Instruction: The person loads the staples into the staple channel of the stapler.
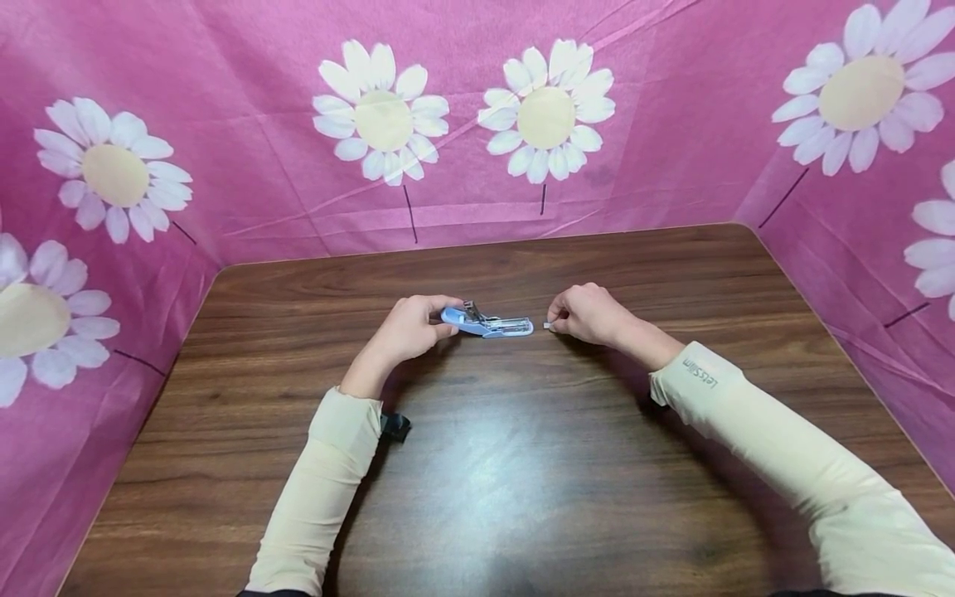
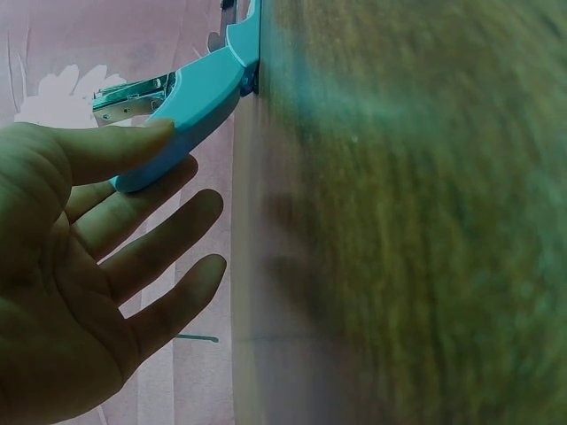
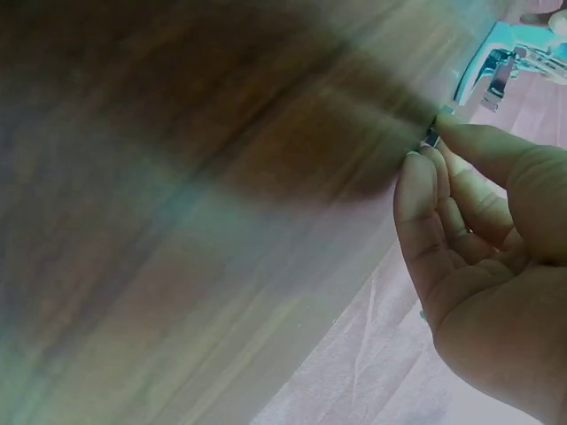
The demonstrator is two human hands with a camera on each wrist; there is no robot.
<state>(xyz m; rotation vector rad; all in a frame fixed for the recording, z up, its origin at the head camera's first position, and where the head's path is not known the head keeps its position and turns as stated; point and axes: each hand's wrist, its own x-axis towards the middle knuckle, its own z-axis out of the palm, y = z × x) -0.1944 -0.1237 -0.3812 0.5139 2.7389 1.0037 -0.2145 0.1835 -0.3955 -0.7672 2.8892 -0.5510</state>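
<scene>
A light blue stapler (image 1: 510,328) lies opened out on the table, its metal magazine folded up and away from the cover. My left hand (image 1: 409,330) pinches the stapler's raised end between thumb and fingers; in the left wrist view the lower fingers of the left hand (image 2: 106,257) spread free of it. Just right of the stapler's other end, my right hand (image 1: 593,315) pinches a small, pale metallic piece (image 1: 548,325), apparently a short strip of staples. In the right wrist view that piece (image 3: 432,136) shows only partly between thumb and fingertips, apart from the stapler (image 3: 496,62).
Both hands work over the middle of a dark wood-grain table (image 1: 477,481). Behind it and at both sides hangs a pink cloth (image 1: 462,207) with large white daisies. A black strap end (image 1: 396,427) sticks out by the left sleeve.
</scene>
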